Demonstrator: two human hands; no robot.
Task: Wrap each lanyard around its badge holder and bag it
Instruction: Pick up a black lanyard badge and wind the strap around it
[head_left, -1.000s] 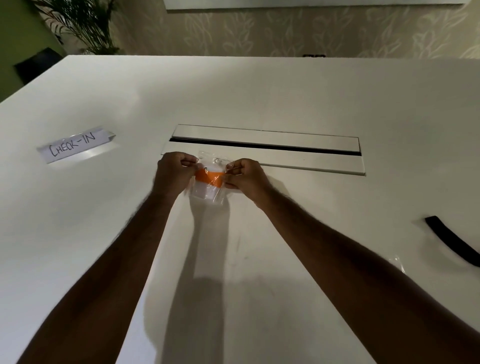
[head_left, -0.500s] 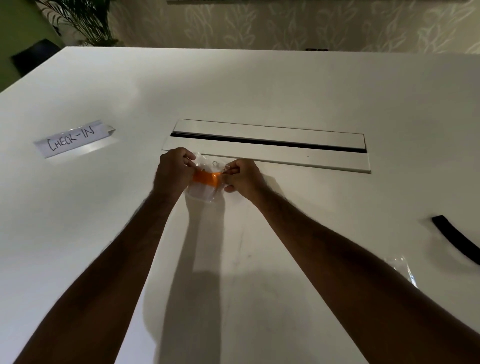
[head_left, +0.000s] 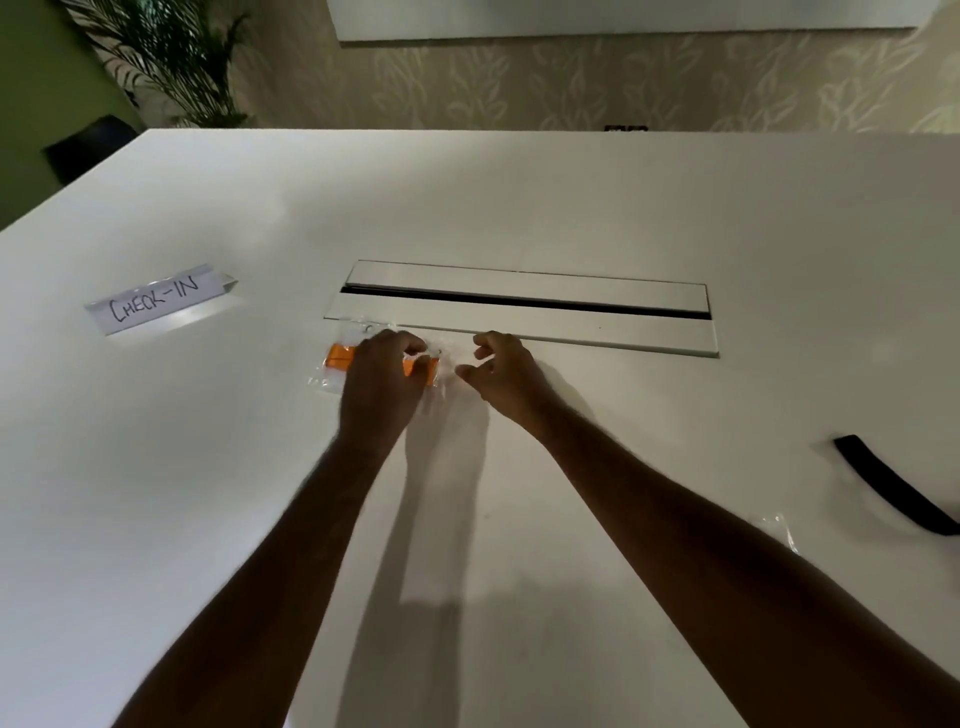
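Note:
A clear plastic bag (head_left: 332, 379) lies flat on the white table (head_left: 208, 467), just in front of the cable slot. Inside it I see a badge holder wrapped in an orange lanyard (head_left: 340, 357). My left hand (head_left: 382, 374) rests on top of the bag and covers its middle, fingers curled on its right end. My right hand (head_left: 501, 371) hovers just right of the bag, fingers bent and apart, holding nothing. A black lanyard (head_left: 888, 486) lies at the right edge, with an empty clear bag (head_left: 776, 527) beside my right forearm.
A long cable slot with a lid (head_left: 524, 304) crosses the table's middle behind my hands. A folded "CHECK-IN" paper sign (head_left: 156, 300) stands at the left. A potted plant (head_left: 171, 57) and patterned wall lie beyond the far edge.
Both hands held the bag by its top; now it lies flat and shifted left under my left hand. My right hand has let go and drawn away to the right.

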